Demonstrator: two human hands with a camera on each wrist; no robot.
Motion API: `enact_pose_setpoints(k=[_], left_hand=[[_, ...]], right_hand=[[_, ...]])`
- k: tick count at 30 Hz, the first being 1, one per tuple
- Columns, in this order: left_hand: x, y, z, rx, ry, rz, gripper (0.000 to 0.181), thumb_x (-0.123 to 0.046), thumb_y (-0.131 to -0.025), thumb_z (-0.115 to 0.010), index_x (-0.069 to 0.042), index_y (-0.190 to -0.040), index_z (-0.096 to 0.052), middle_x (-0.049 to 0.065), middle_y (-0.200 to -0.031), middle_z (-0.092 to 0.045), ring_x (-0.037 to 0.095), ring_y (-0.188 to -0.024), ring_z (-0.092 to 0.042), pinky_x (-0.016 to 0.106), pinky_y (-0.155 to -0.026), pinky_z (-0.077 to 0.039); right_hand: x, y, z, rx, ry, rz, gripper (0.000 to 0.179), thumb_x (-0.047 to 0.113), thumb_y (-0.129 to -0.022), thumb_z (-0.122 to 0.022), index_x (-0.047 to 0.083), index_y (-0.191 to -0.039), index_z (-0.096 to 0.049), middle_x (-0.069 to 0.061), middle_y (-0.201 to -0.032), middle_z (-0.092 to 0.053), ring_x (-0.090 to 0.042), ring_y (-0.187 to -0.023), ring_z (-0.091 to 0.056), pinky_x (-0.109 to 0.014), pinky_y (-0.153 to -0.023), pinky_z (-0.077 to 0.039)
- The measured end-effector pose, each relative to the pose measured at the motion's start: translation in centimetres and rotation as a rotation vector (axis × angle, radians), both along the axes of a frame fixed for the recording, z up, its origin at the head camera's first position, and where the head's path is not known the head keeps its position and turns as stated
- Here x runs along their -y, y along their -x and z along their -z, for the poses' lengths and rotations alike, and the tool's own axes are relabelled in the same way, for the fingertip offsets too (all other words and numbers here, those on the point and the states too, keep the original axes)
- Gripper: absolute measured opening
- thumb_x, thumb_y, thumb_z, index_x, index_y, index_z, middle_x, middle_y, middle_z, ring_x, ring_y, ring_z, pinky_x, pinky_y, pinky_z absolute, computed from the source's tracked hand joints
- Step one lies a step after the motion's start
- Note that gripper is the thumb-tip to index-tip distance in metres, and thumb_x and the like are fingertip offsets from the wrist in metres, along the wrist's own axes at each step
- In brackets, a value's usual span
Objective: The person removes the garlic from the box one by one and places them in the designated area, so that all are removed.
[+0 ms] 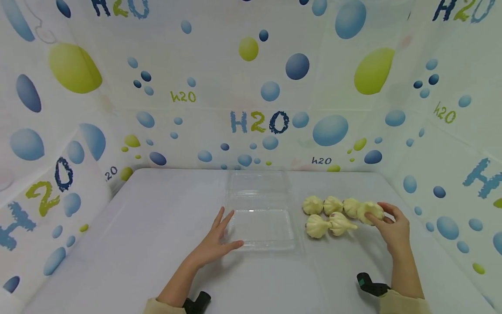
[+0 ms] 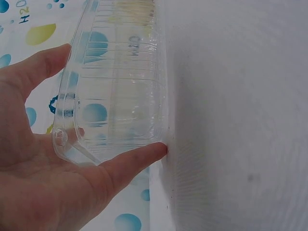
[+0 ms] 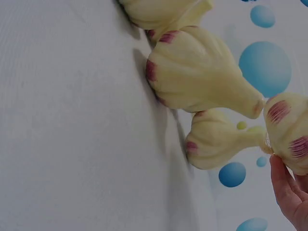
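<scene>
My right hand (image 1: 394,233) grips a pale garlic bulb (image 1: 370,212) at the right end of the group. In the right wrist view this held garlic bulb (image 3: 291,129) shows purple streaks, with fingertips against its underside and part of it out of frame. Several other garlic bulbs (image 1: 317,226) lie to its left in two rough rows. My left hand (image 1: 213,246) is spread at the left front corner of a clear plastic clamshell container (image 1: 260,226). In the left wrist view its fingers lie along the container's rim (image 2: 72,82), fairly straight and apart.
The container's lid (image 1: 259,181) lies folded back, away from me, toward the table's far edge. A white table (image 1: 164,209) carries everything. Behind and at both sides stand white walls (image 1: 211,61) printed with blue and green drops and "H2O" lettering.
</scene>
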State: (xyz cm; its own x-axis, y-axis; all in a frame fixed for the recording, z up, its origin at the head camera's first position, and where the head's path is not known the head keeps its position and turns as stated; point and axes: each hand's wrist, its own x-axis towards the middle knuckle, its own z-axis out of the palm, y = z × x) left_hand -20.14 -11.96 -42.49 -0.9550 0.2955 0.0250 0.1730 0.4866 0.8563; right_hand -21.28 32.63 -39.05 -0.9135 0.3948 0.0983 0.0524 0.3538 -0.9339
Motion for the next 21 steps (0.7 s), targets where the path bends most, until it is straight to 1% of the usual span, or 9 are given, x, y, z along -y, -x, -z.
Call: enact_pose_setpoints(k=[3,5,6,10,12,13,14,17,21], left_hand=[[0.0,0.0,0.0,0.0,0.0,0.0,0.087,-0.035,-0.079,-0.07,-0.02,-0.148,-0.018,0.012,-0.152,0.007,0.043,-0.131,-0.023,0.061,-0.096,-0.027],[0.0,0.1,0.0,0.001,0.004,-0.002,0.087,-0.035,-0.079,-0.07,-0.02,-0.147,-0.018,0.011,-0.152,0.008,0.043,-0.132,-0.02,0.062,-0.096,-0.026],[0.0,0.1,0.0,0.001,0.002,-0.003,0.087,-0.035,-0.079,-0.07,-0.02,-0.147,-0.018,0.011,-0.152,0.007,0.042,-0.133,-0.019,0.062,-0.096,-0.026],[0.0,0.1,0.0,-0.004,0.008,-0.005,0.087,-0.035,-0.079,-0.07,-0.02,-0.147,-0.018,0.011,-0.152,0.007,0.041,-0.133,-0.019,0.062,-0.097,-0.026],[0.0,0.1,0.0,-0.004,0.01,-0.005,0.087,-0.035,-0.079,-0.07,-0.02,-0.147,-0.018,0.011,-0.152,0.007,0.041,-0.133,-0.02,0.061,-0.097,-0.027],[0.0,0.1,0.0,-0.005,0.012,-0.005,0.087,-0.035,-0.079,-0.07,-0.02,-0.147,-0.018,0.011,-0.152,0.007,0.042,-0.132,-0.021,0.061,-0.097,-0.027],[0.0,0.1,0.0,-0.007,0.012,-0.004,0.087,-0.034,-0.079,-0.07,-0.02,-0.147,-0.018,0.012,-0.152,0.007,0.042,-0.132,-0.021,0.062,-0.096,-0.027],[0.0,0.1,-0.1,-0.01,0.013,-0.005,0.086,-0.032,-0.08,-0.07,-0.019,-0.147,-0.019,0.012,-0.152,0.006,0.043,-0.131,-0.024,0.062,-0.095,-0.028],[0.0,0.1,-0.1,-0.01,0.014,-0.007,0.085,-0.031,-0.08,-0.07,-0.019,-0.147,-0.019,0.011,-0.153,0.006,0.044,-0.13,-0.026,0.062,-0.095,-0.028]], right_hand=[[-0.4,0.0,0.4,0.021,-0.033,-0.013,0.062,0.028,-0.081,-0.07,0.001,-0.129,-0.042,0.004,-0.112,-0.041,0.008,-0.08,-0.047,-0.009,-0.065,-0.044],[-0.6,0.1,0.8,0.036,-0.044,-0.013,0.062,0.029,-0.081,-0.07,0.001,-0.129,-0.043,0.002,-0.113,-0.042,0.008,-0.08,-0.047,-0.009,-0.064,-0.044],[-0.8,0.1,0.9,0.044,-0.048,-0.016,0.063,0.031,-0.08,-0.071,0.001,-0.128,-0.043,0.001,-0.114,-0.042,0.008,-0.081,-0.047,-0.009,-0.064,-0.044],[-1.4,0.6,2.0,0.098,-0.054,-0.015,0.058,0.038,-0.077,-0.072,0.009,-0.123,-0.051,0.005,-0.112,-0.045,0.005,-0.081,-0.047,-0.012,-0.064,-0.045],[-1.5,0.7,2.3,0.114,-0.066,-0.026,0.059,0.039,-0.076,-0.072,0.008,-0.122,-0.053,0.001,-0.114,-0.047,0.003,-0.082,-0.047,-0.013,-0.064,-0.046],[-1.5,0.7,2.4,0.126,-0.078,-0.032,0.059,0.039,-0.077,-0.072,0.007,-0.123,-0.052,-0.001,-0.115,-0.048,0.001,-0.083,-0.048,-0.014,-0.064,-0.046],[-1.4,0.7,2.3,0.13,-0.091,-0.047,0.062,0.039,-0.077,-0.072,0.004,-0.124,-0.051,-0.006,-0.118,-0.048,-0.002,-0.085,-0.048,-0.014,-0.064,-0.046],[-1.2,0.6,2.1,0.172,-0.121,-0.083,0.068,0.038,-0.08,-0.07,-0.002,-0.129,-0.044,-0.018,-0.128,-0.043,-0.013,-0.093,-0.048,-0.014,-0.064,-0.044],[-1.1,0.6,2.0,0.229,-0.147,-0.151,0.071,0.036,-0.082,-0.067,-0.006,-0.132,-0.039,-0.025,-0.135,-0.037,-0.027,-0.104,-0.046,-0.017,-0.068,-0.042]])
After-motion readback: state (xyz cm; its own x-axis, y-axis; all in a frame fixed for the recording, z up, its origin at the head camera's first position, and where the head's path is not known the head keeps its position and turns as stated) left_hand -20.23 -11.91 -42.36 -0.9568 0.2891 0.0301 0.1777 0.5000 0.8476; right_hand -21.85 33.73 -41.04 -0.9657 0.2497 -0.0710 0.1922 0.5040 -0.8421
